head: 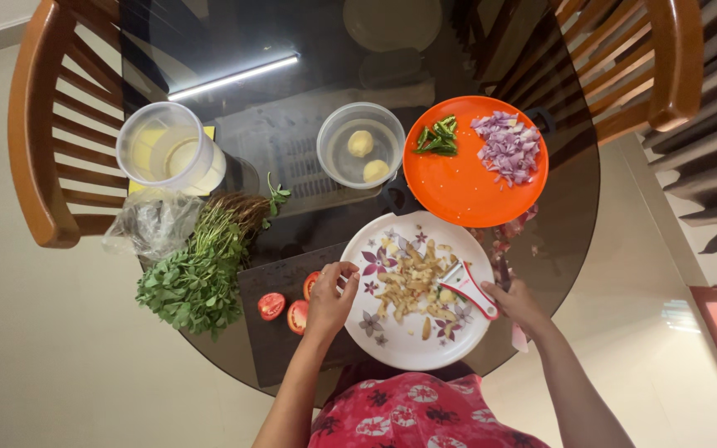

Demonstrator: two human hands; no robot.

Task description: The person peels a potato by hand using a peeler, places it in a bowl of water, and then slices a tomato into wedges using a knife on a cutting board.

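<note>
A: Right hand [523, 304] has its grip closed on a peeler [468, 288], red and white, lying over the right side of the white plate [433, 353].

B: And that plate?

A: Round, flower-patterned, at the near edge of the worktop [292, 91], with a heap of pale peelings [408, 286] in the middle. Left hand [329, 300] sits on the plate's left rim, fingers curled down; what they pinch, if anything, I cannot tell.

B: Just beside that hand?

A: Tomato halves [285, 309], cut faces up, on a dark mat [271, 348]. Further left, a bunch of leafy greens [197, 278] with roots, next to crumpled clear plastic [153, 222].

B: Behind the plate?

A: An orange plate [458, 195], matte, touching the white one, carrying chopped purple onion [508, 145] and slit green chillies [437, 137]. Left of it, a clear round tub [361, 145] with two pale peeled pieces inside. Far left, a clear jug [168, 149].

B: The surface?

A: Dark round glass, glossy, mirroring a ceiling strip light. Wooden slatted chairs [39, 124] at both far corners, pale smooth floor [43, 357] below.
</note>
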